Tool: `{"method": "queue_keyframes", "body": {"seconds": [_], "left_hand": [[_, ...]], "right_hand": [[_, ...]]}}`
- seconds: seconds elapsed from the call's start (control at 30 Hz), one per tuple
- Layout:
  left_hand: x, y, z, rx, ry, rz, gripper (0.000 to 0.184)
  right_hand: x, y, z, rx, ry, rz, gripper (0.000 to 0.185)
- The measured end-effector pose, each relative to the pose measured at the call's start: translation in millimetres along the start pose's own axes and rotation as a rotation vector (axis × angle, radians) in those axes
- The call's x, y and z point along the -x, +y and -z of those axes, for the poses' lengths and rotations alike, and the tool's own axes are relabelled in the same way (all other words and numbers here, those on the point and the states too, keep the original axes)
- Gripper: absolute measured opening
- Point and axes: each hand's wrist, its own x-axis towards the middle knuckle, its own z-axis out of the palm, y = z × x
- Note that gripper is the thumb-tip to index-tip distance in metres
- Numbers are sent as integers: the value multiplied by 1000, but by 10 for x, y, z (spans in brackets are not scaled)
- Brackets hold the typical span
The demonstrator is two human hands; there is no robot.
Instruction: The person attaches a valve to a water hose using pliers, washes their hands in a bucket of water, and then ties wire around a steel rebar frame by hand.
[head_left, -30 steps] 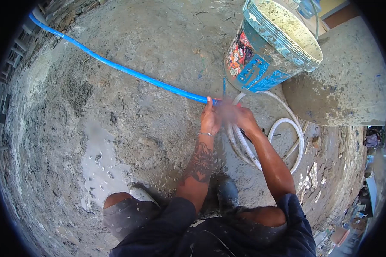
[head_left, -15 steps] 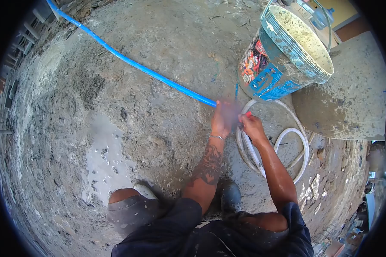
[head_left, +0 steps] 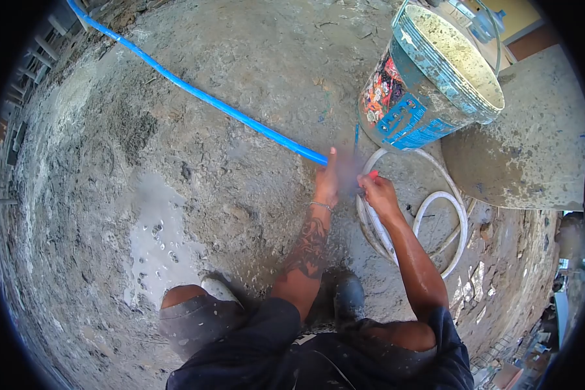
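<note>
A blue hose (head_left: 234, 114) runs in from the upper left and reaches my left hand (head_left: 327, 181). That hand is closed around the hose near its visible end, thumb pointing up, the other fingers mostly hidden. My right hand (head_left: 379, 195) pinches a small red piece (head_left: 372, 174), whose kind I cannot make out. A smeared patch between the hands hides whether the hose and the red piece meet. Under and beside my right hand lies a coiled whitish hose (head_left: 462, 221) on the muddy ground.
A splattered blue-green bucket (head_left: 429, 81) with a raised handle stands just beyond the coil. To its right is a wet, mud-stained grey panel (head_left: 520, 149). Wet cement-like ground (head_left: 240, 214) spreads around my feet, with a pale puddle (head_left: 166, 240) at left.
My left hand has shifted slightly left and down along the blue hose, its thumb now more upright. The right hand stays at the red piece, nearly unmoved.
</note>
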Motion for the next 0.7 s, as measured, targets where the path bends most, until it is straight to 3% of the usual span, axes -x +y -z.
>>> {"method": "queue_keyframes", "body": {"seconds": [0.07,0.5,0.63,0.7], "left_hand": [[115,50,-107,1,31,-132,40],[134,19,-248,249,143,-175,38],[204,-20,-159,324,-21,-120,39],[261,-95,-93,396,-93,-102,39]], "right_hand": [[34,-43,0,-15,-8,-1,39],[49,-25,-42,-46,22,-15,36],[49,-17,-58,-68,48,52,35],[55,-31,-43,-84,11,-20,34]]}}
